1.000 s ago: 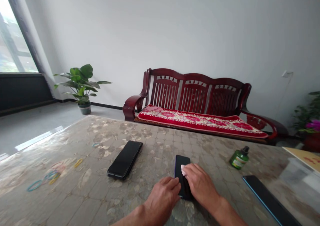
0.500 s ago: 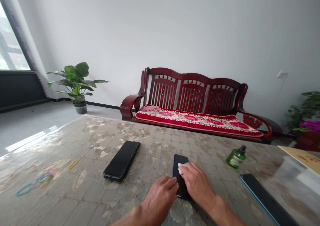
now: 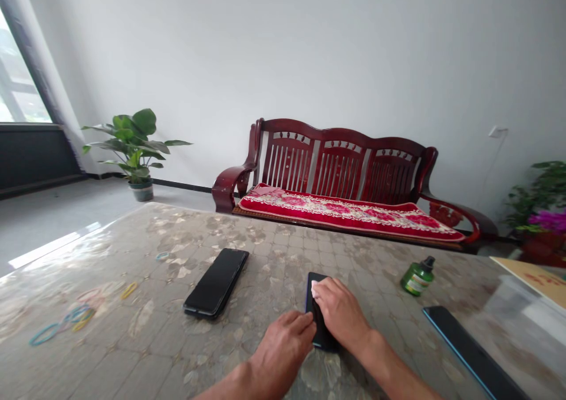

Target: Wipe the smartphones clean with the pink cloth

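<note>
A black phone [image 3: 316,316] lies face up on the stone-patterned table [image 3: 177,341] in front of me. My left hand [image 3: 283,350] rests flat at the phone's left edge, fingers together, steadying it. My right hand [image 3: 338,314] lies on the screen, fingers pressed on a small white wipe [image 3: 313,291] near the phone's far end. Most of the phone is hidden under my hands.
A second black phone [image 3: 216,282] lies to the left, a third dark device [image 3: 473,353] at the right. A small green bottle [image 3: 416,276] stands beyond. Coloured rubber bands [image 3: 75,317] are scattered at the left. A red wooden bench [image 3: 345,188] and potted plant [image 3: 132,146] stand behind the table.
My right hand has slid the white wipe a little farther up the phone screen. The left hand has stayed at the phone's edge. The view shifted slightly.
</note>
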